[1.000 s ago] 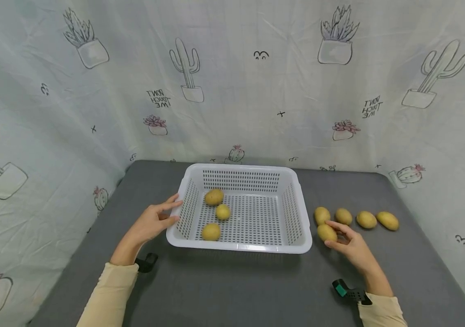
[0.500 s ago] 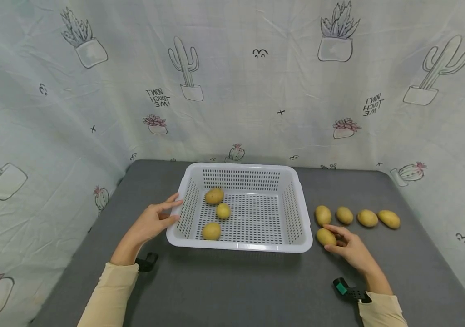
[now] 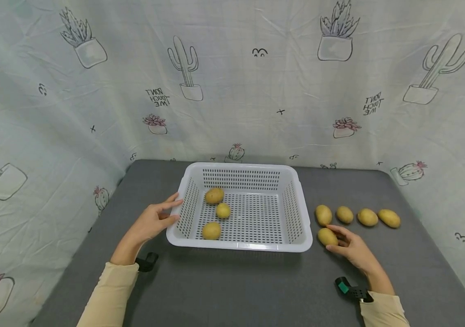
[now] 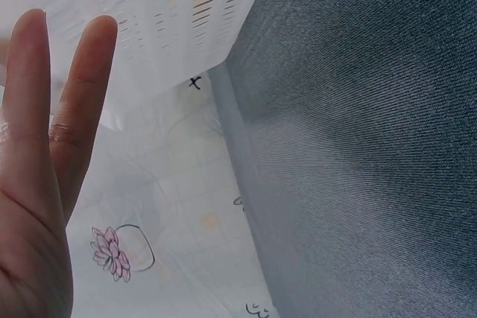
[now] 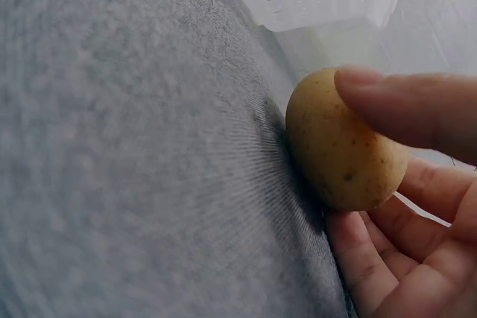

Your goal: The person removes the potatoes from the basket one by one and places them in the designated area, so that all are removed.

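A white plastic basket (image 3: 240,246) with slotted walls sits on the dark grey table. Inside it, toward the left, lie three potatoes: one at the back (image 3: 214,195), a smaller one (image 3: 223,210) and one near the front (image 3: 211,230). My left hand (image 3: 150,223) touches the basket's left rim with fingers extended; the left wrist view shows two straight fingers (image 4: 83,83) against the wall. Right of the basket, my right hand (image 3: 353,249) grips a potato (image 3: 328,237) between thumb and fingers. In the right wrist view this potato (image 5: 335,147) is low against the tabletop.
Several more potatoes stand in a row behind my right hand: one (image 3: 324,215) just beyond the held one, then others (image 3: 344,215), (image 3: 367,217) and an elongated one (image 3: 389,218) at the right end. A cactus-print curtain (image 3: 232,91) hangs round the table.
My right hand and its potato have shifted slightly toward me, away from the potato behind. The left hand and the basket stay where they were.
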Motion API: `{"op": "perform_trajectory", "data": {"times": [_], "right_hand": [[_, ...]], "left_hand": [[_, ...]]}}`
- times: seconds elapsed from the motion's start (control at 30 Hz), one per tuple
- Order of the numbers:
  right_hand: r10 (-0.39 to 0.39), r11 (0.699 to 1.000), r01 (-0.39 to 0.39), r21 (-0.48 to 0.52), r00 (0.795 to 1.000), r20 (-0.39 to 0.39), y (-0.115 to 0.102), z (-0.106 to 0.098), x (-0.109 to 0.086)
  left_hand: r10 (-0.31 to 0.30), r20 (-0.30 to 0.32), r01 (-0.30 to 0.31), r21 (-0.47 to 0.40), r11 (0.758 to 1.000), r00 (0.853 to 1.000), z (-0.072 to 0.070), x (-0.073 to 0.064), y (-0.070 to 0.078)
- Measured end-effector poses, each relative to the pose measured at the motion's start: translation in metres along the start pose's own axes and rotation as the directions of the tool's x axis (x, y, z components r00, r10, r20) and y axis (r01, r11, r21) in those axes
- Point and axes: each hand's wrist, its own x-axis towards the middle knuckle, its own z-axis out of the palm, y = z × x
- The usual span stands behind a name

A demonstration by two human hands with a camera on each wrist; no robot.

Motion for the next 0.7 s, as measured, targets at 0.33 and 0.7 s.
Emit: {"op": "perform_trajectory", "data": {"times": [0.33,0.7], "right_hand": [[-0.023,0.998,0.024,0.065,1.0,-0.013,0.006,-0.004,-0.002],[-0.152,0.968,0.165,0.19,0.985,-0.081,0.012,-0.008,-0.004]], "left_hand": [[0.011,0.007,-0.011,-0.014,1.0,1.0,0.0,0.001,-0.001],[0.013,0.011,-0.013,-0.018,1.0,1.0,-0.001,0.001,-0.002]]}}
